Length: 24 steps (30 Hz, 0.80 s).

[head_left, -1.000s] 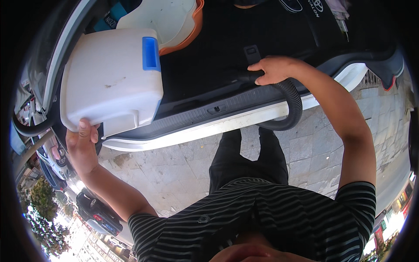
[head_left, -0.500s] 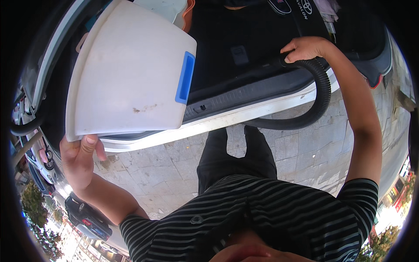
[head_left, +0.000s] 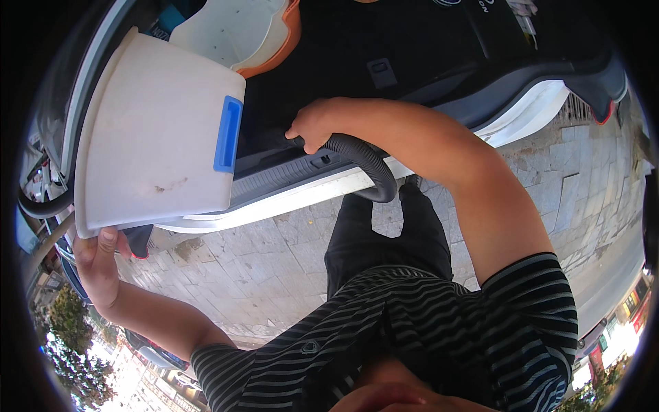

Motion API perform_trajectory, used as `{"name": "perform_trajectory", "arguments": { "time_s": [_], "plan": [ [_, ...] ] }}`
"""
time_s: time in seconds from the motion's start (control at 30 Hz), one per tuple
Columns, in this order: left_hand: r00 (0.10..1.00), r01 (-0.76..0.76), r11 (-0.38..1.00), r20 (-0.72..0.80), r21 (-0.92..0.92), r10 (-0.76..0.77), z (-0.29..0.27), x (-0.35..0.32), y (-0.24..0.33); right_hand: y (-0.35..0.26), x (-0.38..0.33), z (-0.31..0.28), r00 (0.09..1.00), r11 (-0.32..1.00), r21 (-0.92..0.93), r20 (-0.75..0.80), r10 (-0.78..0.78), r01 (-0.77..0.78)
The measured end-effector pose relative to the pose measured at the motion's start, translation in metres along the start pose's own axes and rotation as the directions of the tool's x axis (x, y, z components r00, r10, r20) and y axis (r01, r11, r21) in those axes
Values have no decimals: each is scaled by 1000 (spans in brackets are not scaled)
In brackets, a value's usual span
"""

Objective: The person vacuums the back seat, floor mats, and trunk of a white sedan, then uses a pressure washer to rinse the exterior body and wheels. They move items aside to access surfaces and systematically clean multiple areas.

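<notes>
My left hand (head_left: 101, 264) grips the lower rim of a white plastic storage box (head_left: 154, 130), which is tilted on its side in the left part of a car boot. A blue handle (head_left: 228, 134) sits on the box's right side. My right hand (head_left: 317, 125) is closed around the end of a black ribbed vacuum hose (head_left: 367, 165), over the boot floor (head_left: 419, 62) just right of the box. The hose loops back over the sill toward my legs. Its nozzle end is mostly hidden by my fingers.
Behind the box lies an orange and white basin (head_left: 274, 48). The white boot sill (head_left: 295, 199) crosses in front of me, with grey paving (head_left: 226, 275) below. A black tube (head_left: 44, 206) curves at the far left. Cloths (head_left: 523, 8) lie at the boot's far right.
My right hand has swept left with the hose, from the boot's right side to near the box. The box and my left hand have shifted left in view; more of the basin shows.
</notes>
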State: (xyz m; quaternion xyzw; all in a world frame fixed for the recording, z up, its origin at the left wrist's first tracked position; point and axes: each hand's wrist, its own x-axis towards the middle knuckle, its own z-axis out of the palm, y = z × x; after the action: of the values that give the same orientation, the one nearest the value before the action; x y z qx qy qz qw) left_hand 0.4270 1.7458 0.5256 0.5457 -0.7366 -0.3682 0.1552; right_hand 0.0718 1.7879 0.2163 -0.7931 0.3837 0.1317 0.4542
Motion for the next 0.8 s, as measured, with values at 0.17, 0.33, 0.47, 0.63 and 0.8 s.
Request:
{"name": "perform_trajectory", "arguments": {
  "time_s": [0.17, 0.33, 0.47, 0.63, 0.8],
  "plan": [
    [999, 24, 999, 33, 36, -26, 2, 5, -4, 52, -83, -3, 983, 969, -168, 10, 185, -181],
    [997, 40, 997, 58, 62, -43, 23, 5, -2, 140, -233, -24, 681, 686, 15, -105, 725, -728],
    [996, 11, 997, 91, -77, -4, 56, 6, 12, 154, -262, 5, 562, 575, 522, -205, 802, -630],
    [995, 19, 996, 100, -84, -11, 113, 10, 44, 153, -201, 38, 779, 692, 503, -58, 624, -517],
    [954, -77, 996, 287, -39, 85, 187, 11, 66, 168, -156, 39, 666, 596, 729, -263, 698, -336]
  ]
}}
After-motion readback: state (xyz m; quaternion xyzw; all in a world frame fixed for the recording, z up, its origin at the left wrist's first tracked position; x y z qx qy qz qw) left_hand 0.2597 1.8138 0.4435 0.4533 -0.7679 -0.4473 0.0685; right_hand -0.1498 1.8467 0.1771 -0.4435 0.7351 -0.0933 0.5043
